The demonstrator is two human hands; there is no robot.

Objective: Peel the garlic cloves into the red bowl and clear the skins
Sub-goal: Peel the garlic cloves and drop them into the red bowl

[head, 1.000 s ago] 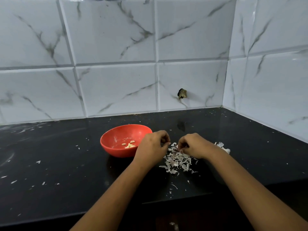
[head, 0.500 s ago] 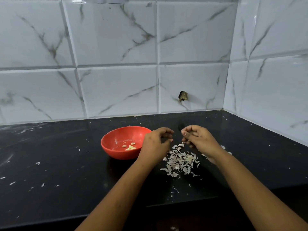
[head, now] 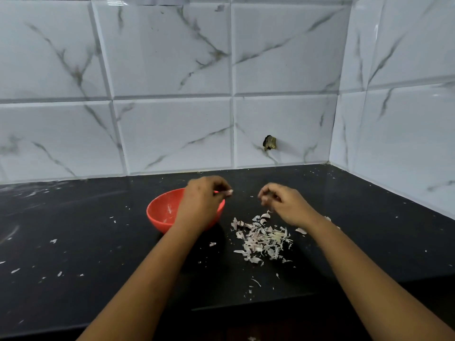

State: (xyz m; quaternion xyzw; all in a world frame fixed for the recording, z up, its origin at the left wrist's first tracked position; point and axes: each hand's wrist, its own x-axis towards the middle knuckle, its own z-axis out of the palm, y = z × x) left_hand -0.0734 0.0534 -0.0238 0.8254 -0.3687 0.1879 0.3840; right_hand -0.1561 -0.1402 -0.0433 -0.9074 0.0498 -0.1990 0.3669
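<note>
The red bowl [head: 161,212] sits on the black counter, and its right half is hidden behind my left hand [head: 200,205]. That hand hovers over the bowl's far rim and pinches a small pale garlic clove [head: 229,192] at its fingertips. My right hand [head: 285,204] is raised a short way to the right, apart from the left. Its fingers are curled round what looks like a small pale scrap of skin, though it is blurred. A heap of garlic skins [head: 263,241] lies on the counter below and between the hands.
Loose skin flakes [head: 53,241] are scattered over the black counter [head: 86,254], more of them beside my right wrist [head: 301,230]. White marble tiles close off the back and right side, with a dark chipped hole [head: 269,143] in the back wall. The counter's front edge runs near the bottom.
Both hands rose from the skin heap and drew apart. My left hand moved over the bowl with the clove, and it now hides the bowl's inside.
</note>
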